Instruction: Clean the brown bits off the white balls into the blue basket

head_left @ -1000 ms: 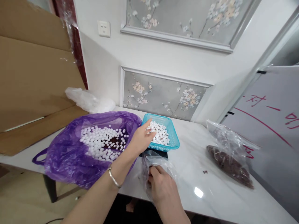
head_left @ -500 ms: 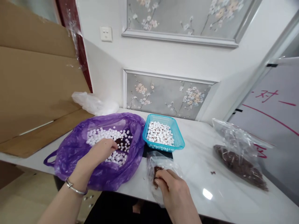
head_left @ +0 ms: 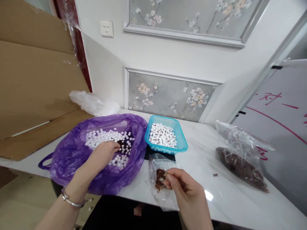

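Observation:
My left hand (head_left: 102,153) reaches into a purple plastic bag (head_left: 72,153) full of small white beads (head_left: 100,140), its fingers curled down among them. My right hand (head_left: 184,188) pinches the rim of a small clear plastic bag (head_left: 159,183) that holds reddish-brown bits (head_left: 160,179), at the white table's near edge. A blue plastic basket (head_left: 178,147) filled with white beads stands just behind the small bag, beside the purple one.
A larger clear bag of brown bits (head_left: 240,159) lies at the right on the white table (head_left: 216,188). A crumpled clear bag (head_left: 93,103) sits by the wall. Cardboard sheets (head_left: 35,80) lean at the left; a whiteboard with red writing (head_left: 280,121) stands at the right.
My left hand left the blue basket and moved left into the purple bag. My right hand lifted slightly from the small clear bag, now pinching its rim.

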`<state>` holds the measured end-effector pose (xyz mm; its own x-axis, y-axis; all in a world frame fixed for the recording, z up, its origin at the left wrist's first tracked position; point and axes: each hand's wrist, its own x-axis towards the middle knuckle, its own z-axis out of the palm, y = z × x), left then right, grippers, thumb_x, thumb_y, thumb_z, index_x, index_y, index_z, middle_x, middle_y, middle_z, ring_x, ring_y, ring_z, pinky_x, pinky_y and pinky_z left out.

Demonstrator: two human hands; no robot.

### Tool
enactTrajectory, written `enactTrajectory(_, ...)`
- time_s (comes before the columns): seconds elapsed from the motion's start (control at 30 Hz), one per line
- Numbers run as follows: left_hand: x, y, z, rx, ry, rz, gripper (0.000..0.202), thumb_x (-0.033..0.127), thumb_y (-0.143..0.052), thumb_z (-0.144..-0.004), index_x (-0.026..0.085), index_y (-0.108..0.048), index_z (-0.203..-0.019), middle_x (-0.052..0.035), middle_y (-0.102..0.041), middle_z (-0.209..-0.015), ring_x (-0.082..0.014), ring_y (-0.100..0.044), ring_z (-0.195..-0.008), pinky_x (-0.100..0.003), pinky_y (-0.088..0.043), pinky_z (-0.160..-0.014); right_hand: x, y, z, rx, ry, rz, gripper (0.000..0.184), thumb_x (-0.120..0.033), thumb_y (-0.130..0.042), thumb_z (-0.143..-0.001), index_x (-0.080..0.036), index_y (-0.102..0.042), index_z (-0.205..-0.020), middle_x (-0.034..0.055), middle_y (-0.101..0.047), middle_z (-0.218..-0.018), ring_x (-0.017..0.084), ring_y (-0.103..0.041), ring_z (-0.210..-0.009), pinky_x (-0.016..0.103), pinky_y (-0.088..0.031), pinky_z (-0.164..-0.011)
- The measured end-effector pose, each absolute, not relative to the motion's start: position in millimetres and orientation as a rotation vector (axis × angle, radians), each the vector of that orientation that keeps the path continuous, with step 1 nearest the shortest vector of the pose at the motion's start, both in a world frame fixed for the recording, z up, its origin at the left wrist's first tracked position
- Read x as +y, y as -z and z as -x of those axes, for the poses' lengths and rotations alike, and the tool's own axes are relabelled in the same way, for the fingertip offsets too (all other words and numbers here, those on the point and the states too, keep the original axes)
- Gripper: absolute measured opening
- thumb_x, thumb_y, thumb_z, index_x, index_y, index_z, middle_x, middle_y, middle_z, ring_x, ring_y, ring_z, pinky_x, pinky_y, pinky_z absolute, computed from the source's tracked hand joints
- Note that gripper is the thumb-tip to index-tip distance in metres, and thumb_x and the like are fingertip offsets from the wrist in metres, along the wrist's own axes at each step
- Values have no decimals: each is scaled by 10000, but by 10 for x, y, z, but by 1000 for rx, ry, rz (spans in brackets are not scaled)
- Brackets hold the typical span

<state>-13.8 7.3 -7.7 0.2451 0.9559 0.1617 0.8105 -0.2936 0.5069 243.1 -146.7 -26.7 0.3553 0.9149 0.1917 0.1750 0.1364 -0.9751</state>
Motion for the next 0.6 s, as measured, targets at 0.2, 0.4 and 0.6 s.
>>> enactTrajectory(0.2,-437,-100,-301,1324,-924,-1865,285,405,-567,-863,210,-711,-1013,-75,-747,-968,-227,-673,-871,-306,-522,-784,-1482,230,-2393,-980,-873,1224,199,-379,-693,-801,-188,-742,-830,34,-714,-672,197,-676,-639,286,-577,-637)
enactTrajectory(0.4,-962,-82,-812,660,-857,-818,161,244,-802,-724,185,-752,-866,-5,-697,-762,-79,-620,-676,-176,-503,-720,-1587,96,-2307,-1006,-906,1137,123,-329,-666,-828,-212,-681,-794,-10,-677,-656,141,-639,-616,214,-525,-613)
enactTrajectory(0.6,-1044,-78,-937,546,-812,-759,121,263,-749,-789,144,-728,-786,0,-633,-655,-80,-584,-616,-183,-491,-670,-1624,39,-2221,-1091,-746,1063,86,-246,-596,-886,-226,-659,-830,-10,-649,-730,134,-636,-680,204,-515,-649)
